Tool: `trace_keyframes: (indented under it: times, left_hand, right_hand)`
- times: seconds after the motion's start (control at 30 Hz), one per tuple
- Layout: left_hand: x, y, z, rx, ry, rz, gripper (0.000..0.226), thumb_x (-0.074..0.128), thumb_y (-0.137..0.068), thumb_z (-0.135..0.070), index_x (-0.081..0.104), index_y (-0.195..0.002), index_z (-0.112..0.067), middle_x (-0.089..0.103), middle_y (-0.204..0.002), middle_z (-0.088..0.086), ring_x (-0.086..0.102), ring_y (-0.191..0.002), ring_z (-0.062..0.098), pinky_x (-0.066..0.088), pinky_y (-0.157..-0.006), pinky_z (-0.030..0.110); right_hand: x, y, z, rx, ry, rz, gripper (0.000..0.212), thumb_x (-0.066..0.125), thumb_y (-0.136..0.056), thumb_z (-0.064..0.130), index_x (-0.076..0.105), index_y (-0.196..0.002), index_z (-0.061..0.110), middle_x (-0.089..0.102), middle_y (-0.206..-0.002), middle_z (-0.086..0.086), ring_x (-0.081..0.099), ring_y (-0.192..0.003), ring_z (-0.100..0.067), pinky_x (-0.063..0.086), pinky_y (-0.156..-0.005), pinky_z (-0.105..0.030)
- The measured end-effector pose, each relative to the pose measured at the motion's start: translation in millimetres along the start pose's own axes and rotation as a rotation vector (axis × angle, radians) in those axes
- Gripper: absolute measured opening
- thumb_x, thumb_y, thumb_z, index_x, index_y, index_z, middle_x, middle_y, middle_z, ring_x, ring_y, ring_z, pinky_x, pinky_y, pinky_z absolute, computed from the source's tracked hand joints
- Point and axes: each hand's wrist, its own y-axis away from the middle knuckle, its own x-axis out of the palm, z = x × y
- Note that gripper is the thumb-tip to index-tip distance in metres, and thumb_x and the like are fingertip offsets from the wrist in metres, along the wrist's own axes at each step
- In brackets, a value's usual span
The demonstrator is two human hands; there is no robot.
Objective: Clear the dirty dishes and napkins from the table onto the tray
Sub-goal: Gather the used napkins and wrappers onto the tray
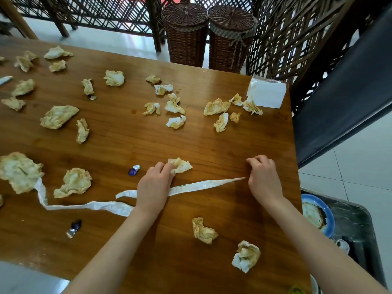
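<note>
I see my left hand [156,181] on the wooden tabletop [131,143], its fingers curled round a crumpled, stained napkin [180,165] and pinching it against the wood. My right hand [262,175] sits to the right of that napkin, well apart from it, fingers bent; it seems to nip the thin tip of a long white paper strip [203,184], though I cannot tell for sure that it grips it. The strip runs from there leftward, passing under my left wrist, below the held napkin.

Many more soiled napkins lie scattered beyond and left of the held napkin; two more [203,231] [246,256] lie nearer to me, below and to its right. A blue foil wrapper [133,170] lies just left of my left hand, and another [74,228] farther left and nearer me. A white packet of clean napkins [266,93] sits at the far right corner of the tabletop.

The dark tray [356,221] stands off the right edge of the tabletop, well right of the held napkin, carrying a dirty blue-rimmed plate [317,215].
</note>
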Motion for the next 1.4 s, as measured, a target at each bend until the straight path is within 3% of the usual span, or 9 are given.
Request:
trace_keyframes:
  times: [0.13,0.3,0.6,0.77,0.9,1.0,1.07,1.2,1.4]
  left_hand:
    - [-6,-5,-1,0.018,0.055,0.007,0.025,0.068,-0.083,-0.009,0.068,-0.108,-0.008,0.061,-0.076,0.006,0.053,-0.059,0.014,0.048,-0.045,0.023]
    - [-25,-27,-5,0.046,0.089,-0.029,0.031,0.066,-0.084,-0.006,0.065,-0.115,-0.010,0.060,-0.079,0.006,0.051,-0.059,0.012,0.040,-0.046,0.015]
    - [-39,-88,3,0.136,0.180,-0.030,0.031,0.057,-0.089,-0.006,0.062,-0.119,-0.010,0.061,-0.089,0.006,0.058,-0.066,0.016,0.051,-0.055,0.022]
    - [-29,-144,17,0.272,0.182,0.053,0.030,0.058,-0.090,-0.008,0.062,-0.119,-0.013,0.064,-0.101,0.006,0.064,-0.083,0.018,0.053,-0.070,0.023]
    - [-13,-187,33,0.324,0.148,0.094,0.027,0.058,-0.092,-0.011,0.062,-0.119,-0.014,0.059,-0.095,0.007,0.058,-0.082,0.023,0.048,-0.068,0.023]
    - [1,-208,44,0.359,0.094,0.110,0.030,0.058,-0.092,-0.021,0.063,-0.121,-0.018,0.057,-0.114,0.012,0.051,-0.103,0.028,0.048,-0.084,0.037]
    - [8,-216,51,0.381,0.055,0.160,0.038,0.054,-0.092,-0.034,0.058,-0.128,-0.023,0.052,-0.131,0.013,0.045,-0.119,0.032,0.041,-0.096,0.044]
    - [18,-220,58,0.390,-0.021,0.350,0.055,0.030,-0.088,-0.062,0.037,-0.139,-0.041,0.034,-0.150,0.006,0.025,-0.138,0.030,0.024,-0.109,0.045]
    - [24,-219,55,0.395,0.027,0.398,0.073,0.029,-0.073,-0.084,0.027,-0.137,-0.047,0.032,-0.148,0.003,0.022,-0.136,0.025,0.021,-0.111,0.042]
  right_hand:
    - [-4,-4,0,-0.023,-0.035,-0.019,0.036,0.052,-0.090,-0.002,0.058,-0.124,0.006,0.058,-0.122,-0.011,0.049,-0.115,-0.026,0.046,-0.093,-0.030]
    - [-11,-19,10,-0.038,-0.075,-0.050,0.036,0.050,-0.091,-0.001,0.057,-0.126,0.007,0.056,-0.123,-0.011,0.049,-0.115,-0.025,0.046,-0.091,-0.029]
    - [-14,-72,38,-0.048,-0.088,-0.132,0.042,0.052,-0.090,-0.002,0.052,-0.131,0.006,0.054,-0.126,-0.011,0.052,-0.116,-0.023,0.047,-0.093,-0.027]
    - [-3,-120,56,-0.024,-0.066,-0.191,0.046,0.057,-0.086,-0.004,0.052,-0.131,0.006,0.054,-0.128,-0.012,0.052,-0.118,-0.026,0.047,-0.092,-0.029]
    - [12,-154,74,0.001,0.020,-0.141,0.050,0.058,-0.091,0.017,0.043,-0.139,0.016,0.043,-0.141,-0.011,0.034,-0.134,-0.027,0.033,-0.107,-0.038]
    - [28,-170,83,0.094,0.094,0.006,0.057,0.046,-0.091,0.048,0.028,-0.144,0.034,0.017,-0.155,-0.005,0.008,-0.143,-0.033,0.018,-0.109,-0.057]
    - [38,-176,86,0.141,0.133,0.073,0.060,0.040,-0.089,0.057,0.022,-0.144,0.039,0.009,-0.157,-0.002,0.001,-0.143,-0.033,0.017,-0.108,-0.061]
    - [43,-178,88,0.205,0.179,0.070,0.052,0.039,-0.091,0.055,0.030,-0.140,0.039,0.027,-0.150,-0.006,0.024,-0.136,-0.033,0.032,-0.102,-0.056]
    - [45,-179,85,0.165,0.185,-0.040,0.031,0.045,-0.093,0.041,0.049,-0.122,0.032,0.047,-0.129,-0.007,0.040,-0.119,-0.029,0.042,-0.089,-0.046]
